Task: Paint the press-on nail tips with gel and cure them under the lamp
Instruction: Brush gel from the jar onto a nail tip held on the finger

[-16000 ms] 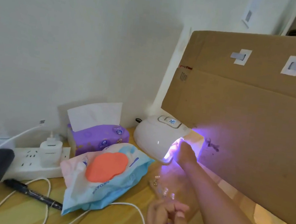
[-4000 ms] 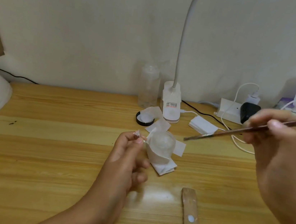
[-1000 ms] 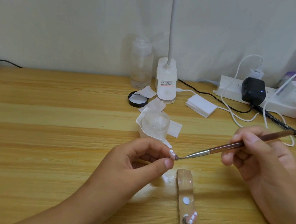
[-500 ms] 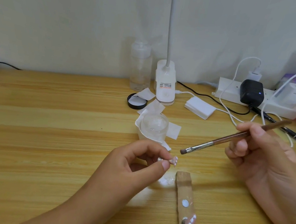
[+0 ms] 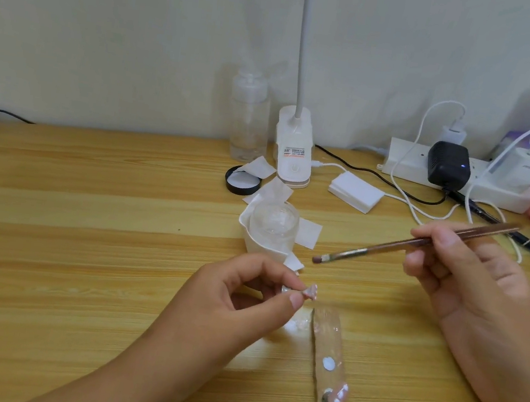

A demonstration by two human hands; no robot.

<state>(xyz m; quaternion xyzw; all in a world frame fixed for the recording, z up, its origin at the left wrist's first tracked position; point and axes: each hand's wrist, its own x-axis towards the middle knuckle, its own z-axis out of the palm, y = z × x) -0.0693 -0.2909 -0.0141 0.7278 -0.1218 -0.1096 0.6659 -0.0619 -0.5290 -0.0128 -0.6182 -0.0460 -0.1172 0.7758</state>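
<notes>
Painting step: left grip (image 5: 237, 295) pinches nail tip (image 5: 311, 291), right grip (image 5: 469, 278) holds brush (image 5: 385, 248) apart; next likely needs steady stroke.

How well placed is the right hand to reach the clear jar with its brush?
Probably yes: the right hand holds the brush, tip just right of the clear jar, nothing between.

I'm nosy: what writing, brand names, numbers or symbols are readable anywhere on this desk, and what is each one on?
No text here can be quoted with certainty.
Sticker on the white clip lamp: printed lines and an orange band, too small to read.
White charger in the power strip: a grey brand word, too blurred to read.
No other lettering shows clearly.
</notes>
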